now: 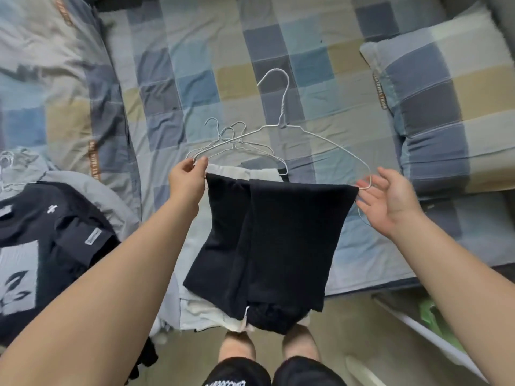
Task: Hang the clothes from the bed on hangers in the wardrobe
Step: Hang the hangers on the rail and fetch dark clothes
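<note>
Lying at the far left of the bed with the blue, grey and tan checked sheet [223, 51] is a black garment with a white print [55, 240], spread over rumpled pale grey cloth [111, 196]; further in, a small heap of spare white wire hangers [235, 140] rests on the sheet, just behind the left hand [186, 182]; that hand pinches the left corner of a white wire hanger [282, 107] between thumb and curled fingers; folded over the hanger's lower bar hang the black trousers [273, 232], both legs side by side, draping toward the person's knees and covering most of a white folded garment [206, 310] at the bed's edge; the trousers sit between the two hands, touching the left one and reaching the fingertips of the right; the right hand [390, 201] is spread, palm up, its fingers relaxed and touching the hanger's right corner without closing round it; the hands are well apart, one at each end of the hanger; right of them a checked pillow [446, 107] lies on the bed; below it, past the mattress edge, something green [429, 310] shows near the floor.
</note>
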